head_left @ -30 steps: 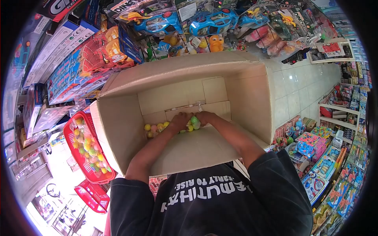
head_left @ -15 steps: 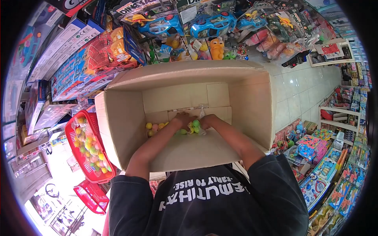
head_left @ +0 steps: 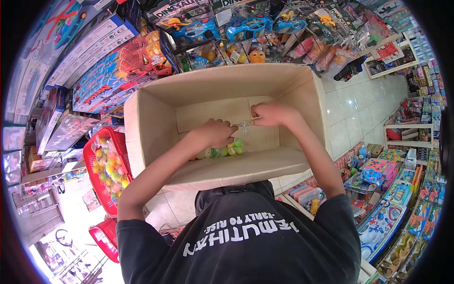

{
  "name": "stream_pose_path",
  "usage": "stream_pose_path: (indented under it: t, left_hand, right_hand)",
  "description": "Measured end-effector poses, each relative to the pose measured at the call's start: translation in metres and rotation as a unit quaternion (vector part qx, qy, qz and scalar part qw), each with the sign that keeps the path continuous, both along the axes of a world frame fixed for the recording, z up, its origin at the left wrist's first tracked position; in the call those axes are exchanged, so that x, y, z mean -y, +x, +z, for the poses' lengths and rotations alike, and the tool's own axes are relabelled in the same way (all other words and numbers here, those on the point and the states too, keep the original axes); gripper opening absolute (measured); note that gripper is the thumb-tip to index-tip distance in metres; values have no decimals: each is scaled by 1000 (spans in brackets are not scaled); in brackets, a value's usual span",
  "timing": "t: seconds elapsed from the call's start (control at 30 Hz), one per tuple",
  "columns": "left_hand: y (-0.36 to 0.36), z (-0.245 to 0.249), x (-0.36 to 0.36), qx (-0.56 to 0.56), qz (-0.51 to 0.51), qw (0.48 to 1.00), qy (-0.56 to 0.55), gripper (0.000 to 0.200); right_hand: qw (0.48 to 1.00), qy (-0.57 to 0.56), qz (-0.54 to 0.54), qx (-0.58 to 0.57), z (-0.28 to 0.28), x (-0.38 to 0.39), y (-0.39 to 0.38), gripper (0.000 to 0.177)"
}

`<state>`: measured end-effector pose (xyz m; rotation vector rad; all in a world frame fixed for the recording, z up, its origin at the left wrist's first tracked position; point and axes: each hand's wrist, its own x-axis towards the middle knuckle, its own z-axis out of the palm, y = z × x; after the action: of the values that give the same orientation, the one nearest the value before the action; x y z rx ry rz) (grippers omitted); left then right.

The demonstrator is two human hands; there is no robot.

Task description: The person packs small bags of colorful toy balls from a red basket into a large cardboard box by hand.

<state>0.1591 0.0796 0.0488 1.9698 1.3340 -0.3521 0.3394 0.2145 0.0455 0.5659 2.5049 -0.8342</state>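
Note:
A clear plastic bag (head_left: 244,134) of small green and yellow ball-like toys (head_left: 232,148) is inside the open cardboard box (head_left: 222,182). My left hand (head_left: 218,133) is closed at the bag's gathered top, its knuckles turned up. On the other side, my right hand (head_left: 272,114) is closed with the fingertips pinching the same gathered plastic, near the box's back wall. The bag's neck is pulled taut between the two hands. My left hand and forearm hide part of the toys.
At the left, a red basket (head_left: 124,147) holds a bag of colourful balls (head_left: 108,169); a second red basket (head_left: 101,236) is below it. Boxed toys (head_left: 124,66) are stacked at the upper left. Packaged dinosaur toys (head_left: 250,29) hang beyond the box. Tiled floor (head_left: 359,106) shows at the right.
Both hands have risen from low among the toys to the bag's top. My right hand has moved up and right, pulling at the plastic. The box appears slightly shifted in view.

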Motion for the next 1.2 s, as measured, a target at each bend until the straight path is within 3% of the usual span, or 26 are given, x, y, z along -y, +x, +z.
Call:
stream_pose_path:
  t: [0.07, 0.13, 0.17, 0.2, 0.23, 0.3, 0.37, 0.4, 0.5, 0.57, 0.63, 0.73, 0.77, 0.87, 0.93, 1.0, 1.07, 1.17, 1.2]
  left_hand:
    - [-7, 43, 20, 138, 59, 988, 24, 46]
    - [-9, 76, 50, 278, 136, 943, 120, 44]
    - [-10, 89, 66, 277, 134, 943, 127, 44]
    - [-9, 100, 82, 368, 202, 904, 72, 43]
    - [-7, 105, 100, 455, 266, 850, 16, 42]
    - [-1, 90, 146, 551, 273, 787, -49, 39]
    - [21, 72, 180, 572, 290, 765, -56, 39]
    - [32, 62, 191, 594, 307, 740, -73, 39]
    - [58, 28, 208, 525, 371, 757, -114, 37]
    - [65, -16, 224, 479, 380, 787, -83, 39]
    - [63, -63, 239, 302, 367, 879, -27, 41]
    - [62, -119, 262, 214, 314, 925, -3, 43]
    - [63, -148, 274, 211, 318, 924, -3, 43]
    - [73, -205, 300, 310, 441, 839, -70, 37]
    - [87, -235, 327, 265, 465, 844, -27, 37]
    - [92, -271, 357, 222, 464, 858, -2, 39]
    - [84, -265, 379, 207, 455, 865, -35, 39]
    - [74, -263, 415, 186, 450, 871, -59, 40]
    - [69, -269, 428, 184, 488, 852, -47, 41]
  right_hand:
    - [988, -26, -70, -134, 37, 22, 20, 33]
    - [965, -91, -121, -215, 68, 45, 36, 29]
    - [952, -120, -139, -243, 79, 60, 45, 26]
    - [953, -113, -136, -246, 87, 75, 55, 26]
    - [929, -174, -177, -273, 93, 90, 67, 22]
    - [901, -230, -211, -302, 95, 122, 88, 19]
    - [775, -431, -308, -345, 82, 148, 104, 18]
    - [778, -430, -300, -346, 76, 155, 106, 18]
    - [765, -490, -275, -316, 60, 176, 106, 17]
    - [812, -455, -248, -268, 54, 192, 103, 16]
    - [838, -416, -221, -275, 37, 208, 101, 17]
    - [837, -444, -219, -235, -12, 232, 101, 19]
    - [836, -446, -214, -236, -34, 244, 100, 19]
    - [796, -500, -286, -188, -105, 279, 95, 17]
    - [645, -577, -452, -216, -169, 310, 93, 19]
    - [659, -548, -486, -169, -206, 332, 95, 19]
    - [665, -518, -526, -116, -244, 361, 107, 21]
    - [744, -420, -518, 52, -301, 382, 142, 25]
    - [763, -389, -503, 118, -312, 388, 150, 27]
